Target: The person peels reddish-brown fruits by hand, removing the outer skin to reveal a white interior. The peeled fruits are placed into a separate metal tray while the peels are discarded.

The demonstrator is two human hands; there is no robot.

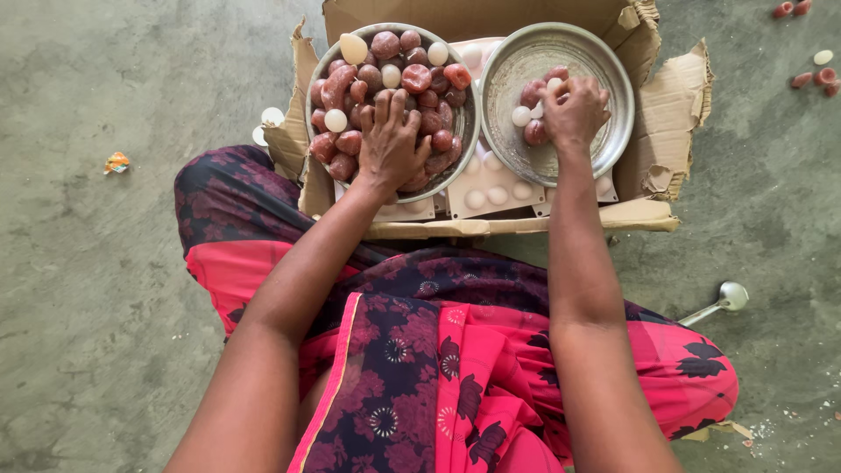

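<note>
**Sorting red and white pieces between two metal bowls**

Sitting on a grey concrete floor (105, 289), a person in a pink and dark maroon flowered garment (438, 368) leans over an open cardboard box (666, 114) set just in front of the knees. Inside the box lie pale moulded trays (495, 188) with round white shapes in them, and two round metal bowls rest on top of these, side by side and touching or nearly so.

The left bowl (469, 131) is heaped with reddish-brown lumps (416, 77) mixed with a few white ball-shaped pieces (335, 120). The left hand (392, 140) lies palm down on the near side of this heap, fingers spread over the lumps; whether it grips any one of them cannot be told.

The right bowl (604, 131) is mostly bare metal, holding only a small cluster of red and white pieces (528, 109) at its middle. The right hand (574, 109) rests on that cluster with fingers curled down and gathered; what they close on is hidden beneath them.

Near the right knee a metal spoon (723, 300) lies on the floor. A few more red and white pieces (819, 70) are scattered at the far right, two white pieces (267, 123) sit beside the box's left flap, and a small crumpled wrapper (116, 162) lies well off to the left.
</note>
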